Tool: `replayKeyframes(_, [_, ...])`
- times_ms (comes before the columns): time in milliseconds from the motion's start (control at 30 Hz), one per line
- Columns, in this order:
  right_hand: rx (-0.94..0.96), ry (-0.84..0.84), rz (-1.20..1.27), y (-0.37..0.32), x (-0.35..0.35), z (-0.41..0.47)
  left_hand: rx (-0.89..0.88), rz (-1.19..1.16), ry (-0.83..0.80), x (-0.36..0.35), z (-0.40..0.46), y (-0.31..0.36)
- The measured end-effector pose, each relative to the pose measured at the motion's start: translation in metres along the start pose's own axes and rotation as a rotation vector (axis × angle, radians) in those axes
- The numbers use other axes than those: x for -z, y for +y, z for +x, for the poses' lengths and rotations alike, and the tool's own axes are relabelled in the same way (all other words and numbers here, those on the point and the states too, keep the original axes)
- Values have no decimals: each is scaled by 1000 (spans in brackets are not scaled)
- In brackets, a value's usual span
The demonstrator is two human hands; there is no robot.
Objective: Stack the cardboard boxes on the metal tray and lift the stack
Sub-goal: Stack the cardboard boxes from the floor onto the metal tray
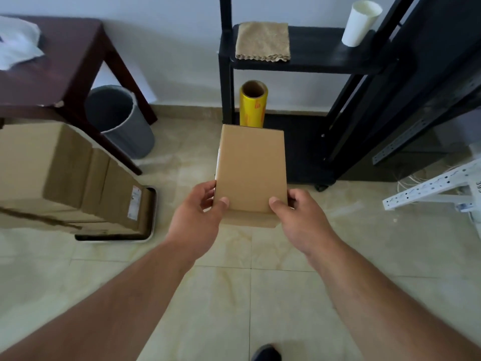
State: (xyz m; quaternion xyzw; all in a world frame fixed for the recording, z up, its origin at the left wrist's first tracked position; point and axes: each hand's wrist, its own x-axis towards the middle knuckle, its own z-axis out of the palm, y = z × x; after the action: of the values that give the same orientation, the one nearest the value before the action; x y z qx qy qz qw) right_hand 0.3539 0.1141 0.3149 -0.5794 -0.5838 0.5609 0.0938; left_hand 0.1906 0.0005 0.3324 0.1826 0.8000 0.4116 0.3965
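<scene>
I hold a small plain cardboard box (251, 168) in front of me, above the tiled floor. My left hand (197, 220) grips its near left corner, thumb on top. Its near right corner is gripped the same way by my right hand (299, 220). To the left, a stack of larger cardboard boxes (67, 178) sits on a metal tray (153, 217) on the floor; only the tray's right rim and near edge show.
A dark wooden table (65, 61) with a white cloth stands at the back left, a grey bin (122, 118) beside it. A black shelf (299, 53) holds a brown cloth and white cup; a yellow film roll (252, 105) stands below. White perforated brackets (429, 188) lie right.
</scene>
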Motion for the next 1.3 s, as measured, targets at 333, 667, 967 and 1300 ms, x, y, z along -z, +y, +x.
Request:
replayKeyframes(333, [40,-13,-35,-29,-75,-40,-2,-50,51,87,-21,-30])
replayKeyframes(667, [122,6,-54,-85,-155,-99,-36,-136,81,200,-52,-34])
replayKeyframes(967, [197,22,-38,-127,-232,-129,-71,-135,118,290,-57,-49])
replayKeyframes(1300, [215,-6,35,-129,-252,-130,-69,-112,156,304,-49,-60])
